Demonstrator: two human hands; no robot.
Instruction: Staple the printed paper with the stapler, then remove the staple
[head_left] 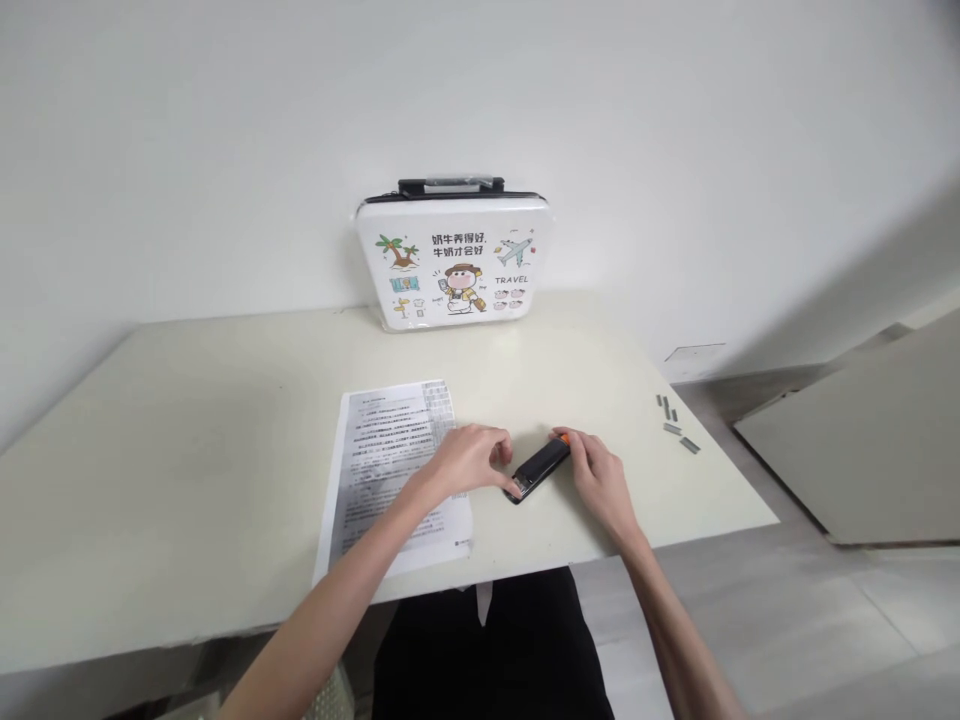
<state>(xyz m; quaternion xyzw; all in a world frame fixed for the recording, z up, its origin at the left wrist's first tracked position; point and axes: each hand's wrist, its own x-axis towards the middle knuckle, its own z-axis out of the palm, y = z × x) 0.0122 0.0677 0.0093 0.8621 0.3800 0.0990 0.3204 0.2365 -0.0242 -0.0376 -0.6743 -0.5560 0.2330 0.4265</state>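
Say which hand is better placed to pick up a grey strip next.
Likely the right hand: it is nearer the strips; the left hand is at the far end of the stapler.

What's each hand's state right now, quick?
Left hand: partly open, thumb at the black stapler's near end.
Right hand: closed on the stapler's far end.

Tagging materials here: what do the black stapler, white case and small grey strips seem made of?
Black stapler: probably smooth plastic, judging by its even dark surface; painted metal is possible.
White case: likely glossy hard plastic; its shell shines and looks stiff.
Small grey strips: perhaps dull metal, by colour; too small to be sure.
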